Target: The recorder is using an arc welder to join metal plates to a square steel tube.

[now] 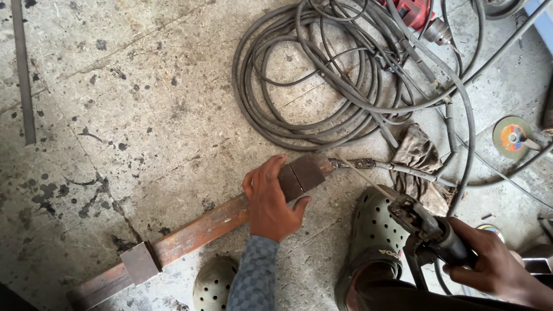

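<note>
A rusty steel tube (196, 230) lies diagonally on the concrete floor (144, 86). The left hand (271, 198) presses a square plate (299, 175) at its end, fingers grasping. The right hand (495, 262) is clenched around a welding electrode holder (429, 230).

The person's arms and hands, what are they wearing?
Both hands are bare, with no gloves or rings visible. The left hand comes out of a long sleeve in a grey-blue fine check pattern. The right hand shows no sleeve at the wrist.
</note>
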